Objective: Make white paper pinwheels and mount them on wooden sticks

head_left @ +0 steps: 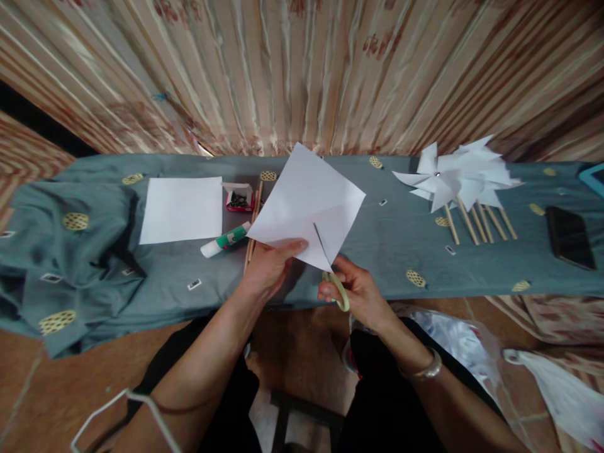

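Observation:
A square sheet of white paper (309, 198) is held up over the table, turned so one corner points toward me. My left hand (271, 267) grips its lower left edge, thumb on top and fingers underneath. In my right hand (356, 289) is a pair of scissors (340, 292) with pale green handles. One dark blade lies over the paper at its near corner, pointing toward the sheet's middle; the other blade is hidden beneath. Left of the sheet lie a glue stick (226, 240), thin wooden sticks (257, 204) and an open red box (239, 199) of small dark items.
White paper (182, 209) lies at the left beside bunched grey-green cloth (80, 233). Several paper pinwheels (465, 179) on wooden sticks are grouped at the right. A dark phone (570, 238) rests near the right end. Pleated curtain (302, 75) hangs behind the table.

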`<action>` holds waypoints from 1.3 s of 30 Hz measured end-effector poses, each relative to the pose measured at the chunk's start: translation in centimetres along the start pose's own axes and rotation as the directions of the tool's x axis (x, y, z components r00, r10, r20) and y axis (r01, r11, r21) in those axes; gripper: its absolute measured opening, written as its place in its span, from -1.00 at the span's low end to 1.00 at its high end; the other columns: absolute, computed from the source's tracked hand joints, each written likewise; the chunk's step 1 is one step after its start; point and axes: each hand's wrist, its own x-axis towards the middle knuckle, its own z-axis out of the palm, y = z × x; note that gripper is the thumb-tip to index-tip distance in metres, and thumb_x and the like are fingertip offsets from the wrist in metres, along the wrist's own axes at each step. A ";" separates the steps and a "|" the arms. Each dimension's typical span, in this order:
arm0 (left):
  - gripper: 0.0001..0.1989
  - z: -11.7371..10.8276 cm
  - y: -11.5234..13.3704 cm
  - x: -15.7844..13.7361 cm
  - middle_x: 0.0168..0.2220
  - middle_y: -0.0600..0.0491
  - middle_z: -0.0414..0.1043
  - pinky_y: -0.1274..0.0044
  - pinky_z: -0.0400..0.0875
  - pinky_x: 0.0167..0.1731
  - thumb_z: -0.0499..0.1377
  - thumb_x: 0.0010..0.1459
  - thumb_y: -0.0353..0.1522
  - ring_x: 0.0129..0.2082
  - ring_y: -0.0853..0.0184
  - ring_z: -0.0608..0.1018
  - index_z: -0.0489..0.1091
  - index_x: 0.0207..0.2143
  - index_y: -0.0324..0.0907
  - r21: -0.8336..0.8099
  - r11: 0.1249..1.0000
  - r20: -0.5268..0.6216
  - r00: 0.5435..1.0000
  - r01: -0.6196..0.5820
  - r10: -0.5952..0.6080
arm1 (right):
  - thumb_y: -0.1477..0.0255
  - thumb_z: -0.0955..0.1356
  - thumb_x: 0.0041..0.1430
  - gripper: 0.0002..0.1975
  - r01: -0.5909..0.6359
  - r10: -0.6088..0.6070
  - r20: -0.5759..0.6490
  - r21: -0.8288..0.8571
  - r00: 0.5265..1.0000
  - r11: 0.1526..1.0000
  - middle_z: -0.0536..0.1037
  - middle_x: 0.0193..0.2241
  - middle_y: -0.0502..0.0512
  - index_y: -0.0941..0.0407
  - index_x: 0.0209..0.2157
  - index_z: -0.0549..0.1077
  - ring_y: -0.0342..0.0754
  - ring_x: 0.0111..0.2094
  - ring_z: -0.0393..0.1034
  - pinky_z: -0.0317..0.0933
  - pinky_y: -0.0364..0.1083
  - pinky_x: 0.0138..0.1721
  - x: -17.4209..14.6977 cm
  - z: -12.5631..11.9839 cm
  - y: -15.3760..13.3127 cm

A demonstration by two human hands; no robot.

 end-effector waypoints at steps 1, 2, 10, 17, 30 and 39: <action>-0.48 0.0 0.0 -0.1 -0.30 0.09 0.60 0.47 0.48 -0.16 0.45 -0.40 -0.56 -0.28 0.32 0.59 0.49 -0.27 -0.18 0.007 1.000 0.002 1.000 0.009 -0.009 | 0.06 0.55 -0.12 -0.42 0.009 -0.009 0.003 -0.008 1.000 1.000 0.49 -0.59 -0.11 0.09 -0.14 0.44 -0.19 -0.57 0.37 0.26 -0.19 -0.53 0.0 0.0 0.0; -0.49 0.0 -0.1 -0.1 -0.30 0.09 0.60 0.47 0.48 -0.16 0.46 -0.41 -0.56 -0.28 0.30 0.59 0.50 -0.28 -0.18 0.013 1.000 0.004 1.000 0.019 -0.019 | 0.06 0.54 -0.11 -0.43 0.014 -0.014 0.006 -0.013 1.000 1.000 0.50 -0.57 -0.10 0.10 -0.14 0.44 -0.19 -0.56 0.37 0.27 -0.19 -0.52 0.0 0.0 -0.1; -0.53 0.2 -0.2 -0.2 -0.36 0.12 0.60 0.51 0.49 -0.23 0.47 -0.43 -0.56 -0.33 0.34 0.59 0.50 -0.35 -0.17 -0.008 1.000 0.021 0.999 0.025 -0.025 | 0.02 0.57 -0.22 -0.38 -0.002 0.003 -0.027 0.051 1.000 0.999 0.50 -0.58 -0.12 0.08 -0.19 0.44 -0.20 -0.59 0.38 0.31 -0.19 -0.52 0.0 0.2 -0.4; -0.55 0.2 -0.5 0.0 -0.34 0.11 0.61 0.55 0.48 -0.27 0.42 -0.41 -0.58 -0.36 0.37 0.58 0.50 -0.35 -0.19 -0.008 1.000 0.022 1.000 0.008 -0.008 | 0.06 0.56 -0.17 -0.42 0.015 -0.014 -0.023 0.048 1.000 0.999 0.49 -0.60 -0.13 0.06 -0.15 0.46 -0.18 -0.60 0.41 0.31 -0.18 -0.54 0.0 0.3 -0.2; -0.61 -0.2 0.8 0.5 -0.36 0.10 0.58 0.52 0.49 -0.20 0.35 -0.26 -0.61 -0.33 0.35 0.59 0.48 -0.29 -0.20 -0.015 1.000 -0.021 1.000 -0.006 0.006 | 0.11 0.55 -0.09 -0.41 -0.077 0.072 0.128 0.038 0.989 0.996 0.56 -0.50 -0.06 0.09 -0.06 0.43 -0.17 -0.49 0.44 0.30 -0.19 -0.48 -0.4 -0.5 0.2; -0.50 -1.6 2.2 1.3 -0.30 0.10 0.59 0.51 0.51 -0.20 0.31 -0.21 -0.61 -0.26 0.29 0.62 0.48 -0.14 -0.13 0.001 0.998 0.005 0.998 -0.058 0.058 | 0.07 0.55 -0.12 -0.50 -0.158 0.174 0.119 -0.128 0.978 0.979 0.56 -0.51 0.00 0.15 -0.25 0.58 -0.17 -0.50 0.41 0.29 -0.18 -0.44 -1.8 -7.3 -2.3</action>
